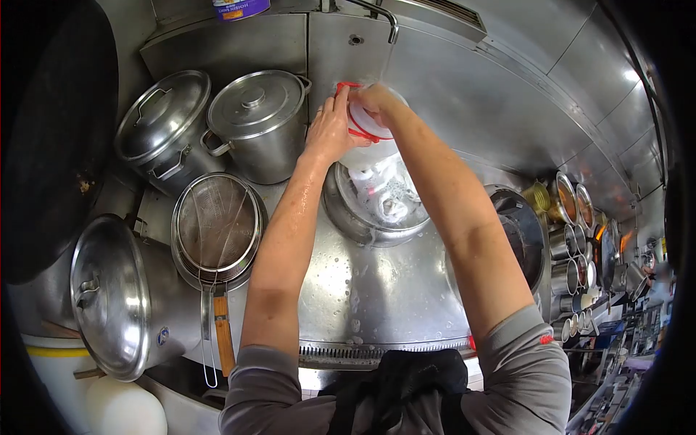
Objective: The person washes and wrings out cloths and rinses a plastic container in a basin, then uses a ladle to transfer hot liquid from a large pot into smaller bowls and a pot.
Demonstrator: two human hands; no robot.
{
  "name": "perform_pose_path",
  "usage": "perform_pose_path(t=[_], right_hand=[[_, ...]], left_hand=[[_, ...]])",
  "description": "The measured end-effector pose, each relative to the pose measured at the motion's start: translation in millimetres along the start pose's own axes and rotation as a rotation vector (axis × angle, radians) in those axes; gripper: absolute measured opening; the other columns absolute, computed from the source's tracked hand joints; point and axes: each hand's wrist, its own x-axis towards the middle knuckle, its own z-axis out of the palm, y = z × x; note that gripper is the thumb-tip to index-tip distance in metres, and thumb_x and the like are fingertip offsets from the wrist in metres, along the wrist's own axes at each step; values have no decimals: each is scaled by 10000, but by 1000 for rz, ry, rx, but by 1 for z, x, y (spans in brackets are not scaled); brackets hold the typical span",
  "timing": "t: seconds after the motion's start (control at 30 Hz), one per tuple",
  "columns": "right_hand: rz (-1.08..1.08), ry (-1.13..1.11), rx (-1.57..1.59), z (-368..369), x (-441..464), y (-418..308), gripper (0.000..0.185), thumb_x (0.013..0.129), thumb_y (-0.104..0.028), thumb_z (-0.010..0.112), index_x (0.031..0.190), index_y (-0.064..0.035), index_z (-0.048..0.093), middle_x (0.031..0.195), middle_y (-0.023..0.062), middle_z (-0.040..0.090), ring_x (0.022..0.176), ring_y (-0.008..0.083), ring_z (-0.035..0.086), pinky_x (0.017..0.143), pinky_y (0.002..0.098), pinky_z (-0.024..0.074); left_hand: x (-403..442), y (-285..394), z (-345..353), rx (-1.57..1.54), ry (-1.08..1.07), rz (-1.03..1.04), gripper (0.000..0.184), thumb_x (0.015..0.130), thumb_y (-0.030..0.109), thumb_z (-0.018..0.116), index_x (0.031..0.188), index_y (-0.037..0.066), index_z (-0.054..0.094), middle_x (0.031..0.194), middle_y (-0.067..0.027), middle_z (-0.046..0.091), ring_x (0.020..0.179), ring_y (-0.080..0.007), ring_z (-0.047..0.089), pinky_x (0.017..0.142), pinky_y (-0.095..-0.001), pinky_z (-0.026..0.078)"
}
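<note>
Left hand grips a red-rimmed white plastic container at twelve o'clock; right hand hides its hold; white suds suggest unfinished work.

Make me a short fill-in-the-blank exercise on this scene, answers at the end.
1. The left hand grips the white container by its ____ rim.
2. In the picture, the round sieve lies to the ____ of the metal basin.
3. The brown handle below the sieve looks made of ____.
4. The person's sleeves are ____.

Missing words: red; left; wood; gray.
</note>
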Motion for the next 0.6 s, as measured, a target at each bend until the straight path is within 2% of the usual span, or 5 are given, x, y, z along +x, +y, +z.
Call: perform_pose_path(t=[0.17,0.23,0.3,0.47,0.6], right_hand=[[-302,-116,-318,-5,13,15,454,753,-235,759,1102,41,668,1088,179,673,1001,288,626,866,412,480],[-289,-219,-283,-9,12,14,471,743,-230,761,1115,42,662,1109,189,671,1035,309,627,890,406,476],[-272,-324,-243,-8,17,17,489,734,-225,763,1127,44,656,1130,200,668,1069,329,627,914,400,472],[-118,81,-264,3,-5,-2,489,696,-223,803,1052,86,675,1054,247,684,999,343,646,857,409,489],[-109,63,-264,7,-12,-4,384,715,-171,789,980,75,660,973,163,688,941,279,635,848,396,482]], left_hand=[[4,-30,1,-414,-65,-85,976,677,111,834,1486,42,292,1134,-144,543,1042,-293,569,969,-370,471],[10,-33,3,-618,64,-413,857,735,71,754,1469,20,314,1103,-131,551,999,-247,580,930,-348,484],[14,-33,11,-440,106,-376,815,753,64,737,1457,11,330,1084,-127,558,979,-236,589,896,-346,499],[13,-41,27,-236,219,-371,717,799,35,691,1433,-9,360,1052,-124,581,936,-198,618,780,-317,547],[-1,-29,15,-804,16,-512,596,824,26,677,1359,-20,419,1078,-129,594,875,-191,651,702,-287,567]])
